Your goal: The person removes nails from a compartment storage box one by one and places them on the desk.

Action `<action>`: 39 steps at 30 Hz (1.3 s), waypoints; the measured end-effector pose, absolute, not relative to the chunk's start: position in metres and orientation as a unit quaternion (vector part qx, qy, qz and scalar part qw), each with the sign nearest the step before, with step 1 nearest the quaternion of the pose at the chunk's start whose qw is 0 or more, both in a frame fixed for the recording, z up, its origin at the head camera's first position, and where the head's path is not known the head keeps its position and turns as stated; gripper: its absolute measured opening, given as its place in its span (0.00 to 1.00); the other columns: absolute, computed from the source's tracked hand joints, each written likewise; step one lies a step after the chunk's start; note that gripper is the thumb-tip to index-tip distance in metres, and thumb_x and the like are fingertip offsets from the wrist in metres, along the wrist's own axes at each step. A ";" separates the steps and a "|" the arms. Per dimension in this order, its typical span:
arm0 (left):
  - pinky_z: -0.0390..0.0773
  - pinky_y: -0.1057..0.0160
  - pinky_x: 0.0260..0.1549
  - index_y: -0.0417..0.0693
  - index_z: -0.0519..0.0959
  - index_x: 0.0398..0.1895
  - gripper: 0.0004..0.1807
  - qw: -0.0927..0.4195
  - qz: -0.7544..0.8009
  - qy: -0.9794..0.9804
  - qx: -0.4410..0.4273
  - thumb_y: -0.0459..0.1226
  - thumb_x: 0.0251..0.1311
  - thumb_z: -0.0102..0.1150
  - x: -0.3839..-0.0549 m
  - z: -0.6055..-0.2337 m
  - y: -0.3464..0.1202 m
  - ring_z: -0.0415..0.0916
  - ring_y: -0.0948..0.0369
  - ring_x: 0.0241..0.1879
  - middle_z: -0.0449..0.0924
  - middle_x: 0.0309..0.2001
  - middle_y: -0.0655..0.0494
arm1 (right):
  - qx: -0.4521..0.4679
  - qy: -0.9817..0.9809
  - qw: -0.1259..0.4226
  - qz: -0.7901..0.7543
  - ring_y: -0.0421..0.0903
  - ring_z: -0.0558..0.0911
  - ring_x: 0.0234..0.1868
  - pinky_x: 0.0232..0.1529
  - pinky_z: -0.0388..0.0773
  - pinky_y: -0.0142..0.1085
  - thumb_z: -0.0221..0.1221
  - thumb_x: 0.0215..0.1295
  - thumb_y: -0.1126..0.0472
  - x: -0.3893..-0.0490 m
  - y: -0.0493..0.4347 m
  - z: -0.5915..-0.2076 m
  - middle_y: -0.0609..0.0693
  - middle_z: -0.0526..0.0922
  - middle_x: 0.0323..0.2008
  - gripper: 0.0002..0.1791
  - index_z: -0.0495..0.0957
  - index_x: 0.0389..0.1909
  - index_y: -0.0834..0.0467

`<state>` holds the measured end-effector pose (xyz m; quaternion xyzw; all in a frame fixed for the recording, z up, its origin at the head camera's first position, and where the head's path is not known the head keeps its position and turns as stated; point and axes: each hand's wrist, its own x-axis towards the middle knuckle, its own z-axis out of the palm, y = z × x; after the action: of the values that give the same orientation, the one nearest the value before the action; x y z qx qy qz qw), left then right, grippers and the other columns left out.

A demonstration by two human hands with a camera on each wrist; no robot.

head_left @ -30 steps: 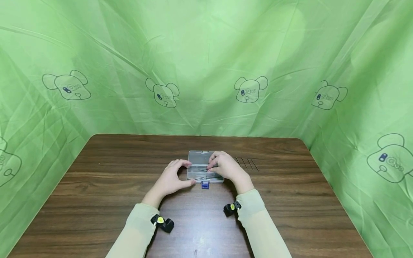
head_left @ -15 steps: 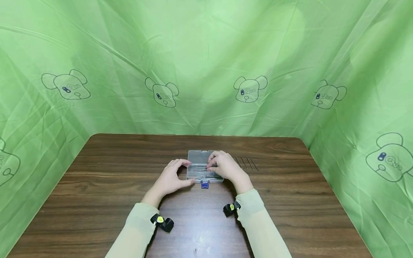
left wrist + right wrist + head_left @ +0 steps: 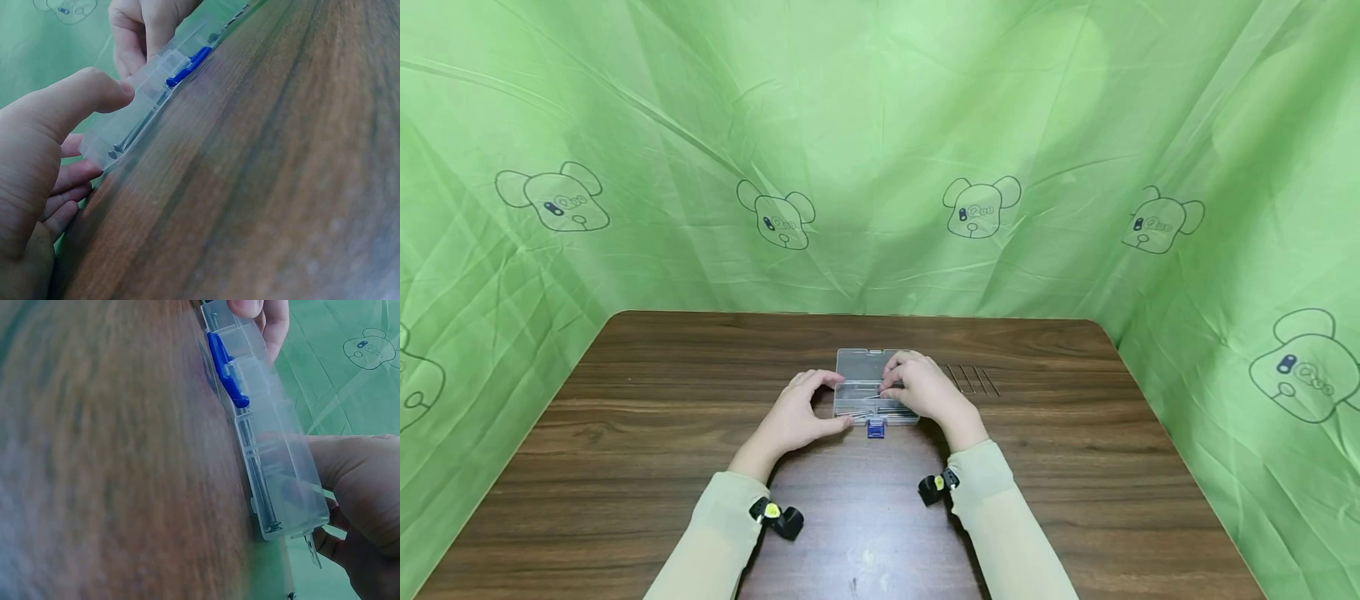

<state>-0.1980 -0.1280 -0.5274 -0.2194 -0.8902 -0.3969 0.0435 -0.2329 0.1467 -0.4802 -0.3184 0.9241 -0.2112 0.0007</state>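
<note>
A clear plastic compartment box point(image 3: 859, 365) lies on the table with its lid folded back and its blue latch point(image 3: 876, 430) toward me. My left hand point(image 3: 796, 417) holds the box's left end, thumb at the front edge and fingers at the side. Over the rear compartment, my right hand point(image 3: 928, 390) pinches a thin metal nail point(image 3: 872, 397), whose end pokes out left of the fingertips. Several nails point(image 3: 134, 130) lie in the front compartments; their heads show in the left wrist view. In the right wrist view another long nail point(image 3: 265, 494) shows through the box wall.
Several loose nails point(image 3: 972, 380) lie in a row on the wooden table point(image 3: 647, 467), right of the box and behind my right wrist. A green cloth point(image 3: 865, 125) with printed bear heads hangs around the table's back and sides.
Both hands stay almost where they were. The nail in the right fingertips has tilted slightly, its free left end now a little lower.
</note>
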 end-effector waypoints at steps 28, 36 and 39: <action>0.71 0.42 0.68 0.51 0.83 0.63 0.37 0.057 -0.397 -0.887 -0.230 0.51 0.51 0.86 -0.198 -0.529 -0.128 0.77 0.53 0.63 0.85 0.56 0.57 | -0.350 0.900 0.007 -0.260 0.49 0.83 0.55 0.64 0.79 0.46 0.72 0.72 0.61 -0.232 0.151 -0.475 0.49 0.85 0.48 0.03 0.92 0.38 0.56; 0.71 0.43 0.69 0.50 0.83 0.64 0.37 0.057 -0.397 -0.887 -0.230 0.51 0.51 0.86 -0.198 -0.529 -0.128 0.77 0.53 0.64 0.85 0.57 0.57 | -0.328 0.901 0.024 -0.284 0.49 0.84 0.55 0.64 0.79 0.48 0.70 0.75 0.60 -0.232 0.151 -0.474 0.49 0.85 0.49 0.03 0.90 0.40 0.55; 0.71 0.42 0.69 0.50 0.83 0.64 0.37 0.056 -0.397 -0.887 -0.231 0.51 0.51 0.86 -0.198 -0.529 -0.128 0.77 0.52 0.64 0.85 0.57 0.57 | -0.324 0.901 0.019 -0.290 0.49 0.83 0.57 0.66 0.78 0.49 0.69 0.75 0.60 -0.232 0.152 -0.475 0.48 0.85 0.49 0.03 0.89 0.40 0.53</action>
<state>-0.1983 -0.1284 -0.5285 -0.2308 -0.8866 -0.3968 0.0563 -0.2322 0.1515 -0.4746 -0.3235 0.9005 -0.2898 0.0193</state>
